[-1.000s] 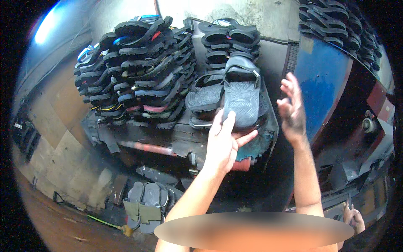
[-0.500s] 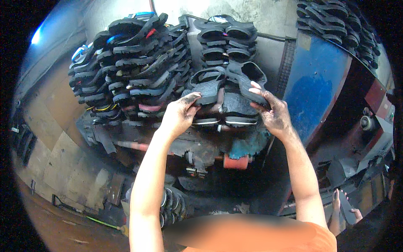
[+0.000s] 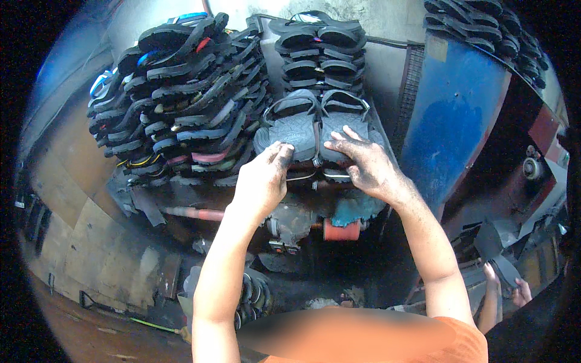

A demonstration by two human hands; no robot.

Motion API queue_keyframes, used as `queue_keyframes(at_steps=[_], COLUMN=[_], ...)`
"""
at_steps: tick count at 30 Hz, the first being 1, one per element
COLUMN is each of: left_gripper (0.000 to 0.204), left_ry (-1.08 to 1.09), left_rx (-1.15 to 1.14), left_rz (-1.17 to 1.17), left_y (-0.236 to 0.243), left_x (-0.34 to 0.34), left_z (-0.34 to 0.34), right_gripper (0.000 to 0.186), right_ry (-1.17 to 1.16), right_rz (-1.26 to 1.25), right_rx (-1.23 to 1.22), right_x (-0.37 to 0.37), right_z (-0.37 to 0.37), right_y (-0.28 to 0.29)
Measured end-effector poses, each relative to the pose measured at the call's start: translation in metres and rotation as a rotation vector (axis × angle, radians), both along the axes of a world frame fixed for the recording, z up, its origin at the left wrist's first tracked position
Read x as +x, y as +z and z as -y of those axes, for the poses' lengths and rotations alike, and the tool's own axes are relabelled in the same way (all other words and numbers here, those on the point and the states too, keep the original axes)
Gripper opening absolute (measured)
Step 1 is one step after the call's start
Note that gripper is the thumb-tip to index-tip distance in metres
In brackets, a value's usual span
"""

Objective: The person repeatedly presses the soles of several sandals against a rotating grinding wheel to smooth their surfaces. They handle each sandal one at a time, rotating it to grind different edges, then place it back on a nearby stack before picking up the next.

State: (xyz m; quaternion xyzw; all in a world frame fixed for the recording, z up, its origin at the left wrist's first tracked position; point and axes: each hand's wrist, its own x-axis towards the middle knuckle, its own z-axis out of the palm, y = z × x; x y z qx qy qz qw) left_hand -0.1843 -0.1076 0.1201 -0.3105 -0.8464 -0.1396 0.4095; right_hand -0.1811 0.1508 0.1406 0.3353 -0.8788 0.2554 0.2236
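Note:
A pair of black strapped sandals lies side by side on top of a low stack, heels toward me. Over the heel of the left sandal (image 3: 293, 130) my left hand (image 3: 264, 180) is closed, its fingers bent at the edge. My right hand (image 3: 372, 166) rests on the right sandal (image 3: 340, 124), fingers stretched across the footbed and thumb apart near the heel. Dark smudges mark my right hand's fingers. Beneath the pair, more footwear with a pale sole line shows, partly covered by my hands.
A tall pile of dark sandals (image 3: 193, 91) rises at left, with another stack (image 3: 321, 51) behind the pair. A blue panel (image 3: 451, 121) stands at right. Under the bench sits a red spool (image 3: 341, 230). Another person's hands (image 3: 491, 278) hold a dark sole at lower right.
The two sandals have come down flat and level beside each other on the stack. My right hand has shifted left onto its sandal and its fingers have spread.

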Motion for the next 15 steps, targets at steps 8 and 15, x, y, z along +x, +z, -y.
queue_keyframes(at_steps=[8,15], left_gripper=[0.039,0.039], left_ry=[0.047,0.043], left_rx=[-0.085,-0.061], left_rz=[-0.001,0.085], left_y=[0.009,0.010], left_x=[0.000,0.001], left_z=[-0.002,0.005], right_gripper=[0.067,0.060], right_ry=[0.023,0.043], right_rz=[0.051,0.019], right_rx=[0.028,0.046], right_x=[0.000,0.004], right_z=[-0.005,-0.005], right_y=[0.005,0.011])
